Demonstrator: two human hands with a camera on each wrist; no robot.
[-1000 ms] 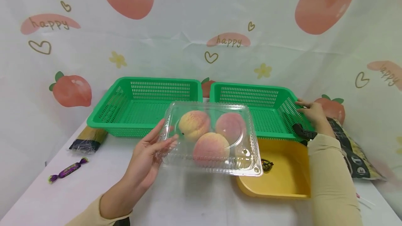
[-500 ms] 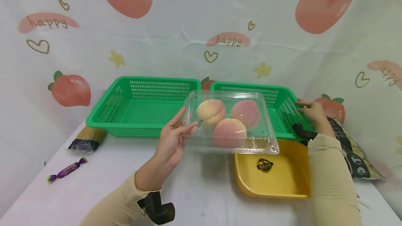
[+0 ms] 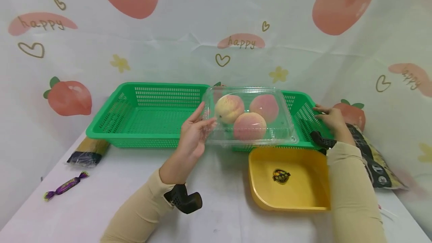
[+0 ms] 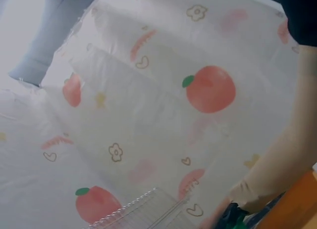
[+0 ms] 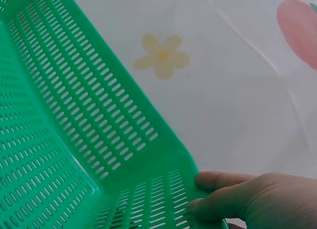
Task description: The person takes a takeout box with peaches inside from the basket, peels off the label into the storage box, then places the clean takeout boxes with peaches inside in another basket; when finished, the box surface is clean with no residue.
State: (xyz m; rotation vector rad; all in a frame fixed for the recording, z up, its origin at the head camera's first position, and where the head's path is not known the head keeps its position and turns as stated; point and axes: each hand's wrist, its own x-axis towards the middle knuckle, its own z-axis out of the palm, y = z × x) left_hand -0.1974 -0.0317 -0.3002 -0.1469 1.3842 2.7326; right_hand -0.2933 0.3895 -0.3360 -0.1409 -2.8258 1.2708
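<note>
My left hand point(image 3: 193, 136) grips the left end of a clear plastic clamshell box point(image 3: 285, 132) in the head view. Inside the box lie three peaches: a yellowish one point(image 3: 229, 108), a pink one point(image 3: 264, 108) and another in front point(image 3: 249, 126). The box is held over the right green basket point(image 3: 305, 125). My right hand point(image 3: 332, 121) holds that basket's right rim; in the right wrist view its fingers point(image 5: 218, 202) lap over the rim near a corner. Only an edge of the clear box point(image 4: 148, 209) shows in the left wrist view.
A second green basket point(image 3: 116, 136) stands to the left. In front of the right one is a yellow basin point(image 3: 297, 183). A purple-wrapped candy point(image 3: 66, 187) and a brown package point(image 3: 88, 151) lie at left, a dark bag point(image 3: 379, 168) at right. A printed cloth hangs behind.
My left hand has carried the box of peaches right and away from me, over the right basket, uncovering more of the yellow basin. My right hand stays on the basket's rim.
</note>
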